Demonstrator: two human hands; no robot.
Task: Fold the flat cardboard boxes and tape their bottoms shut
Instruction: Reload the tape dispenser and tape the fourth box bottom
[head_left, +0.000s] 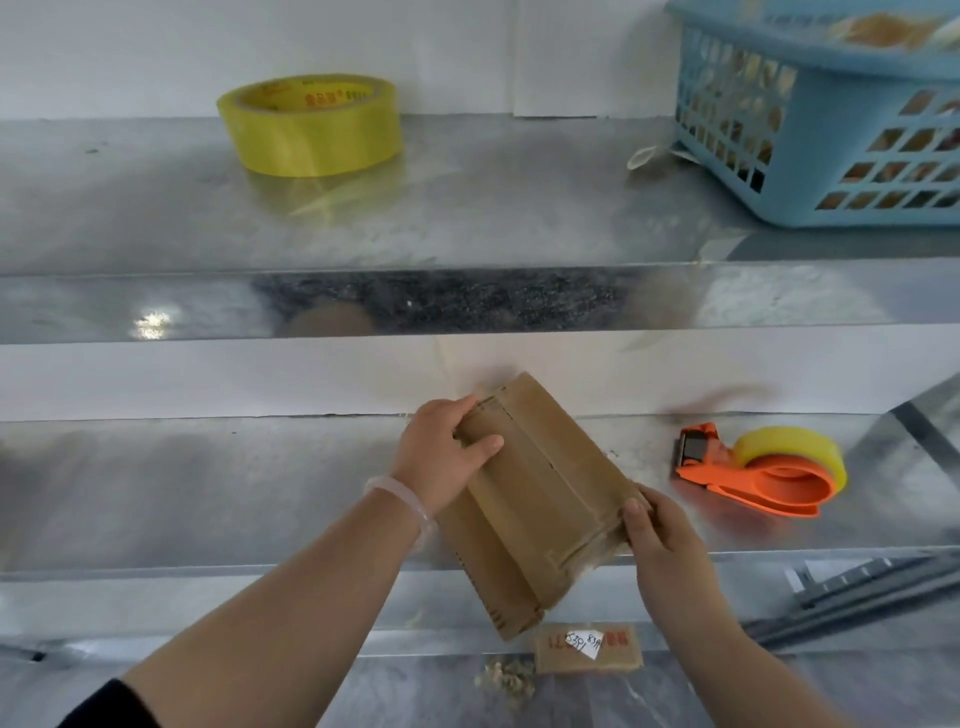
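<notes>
Gripping box (545, 483): L hand (441, 453), R hand (666, 540)

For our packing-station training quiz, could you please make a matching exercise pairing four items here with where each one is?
Items: 1 loose tape roll; 2 basket; 3 tape dispenser; 4 cardboard box.
Places: A held by the left hand and right hand; B upper shelf, right; C upper shelf, left; D lower shelf, right of the cardboard box.
Pairs: 1-C, 2-B, 3-D, 4-A.

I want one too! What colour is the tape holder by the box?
Orange: the tape holder, clearest in the head view.
</notes>
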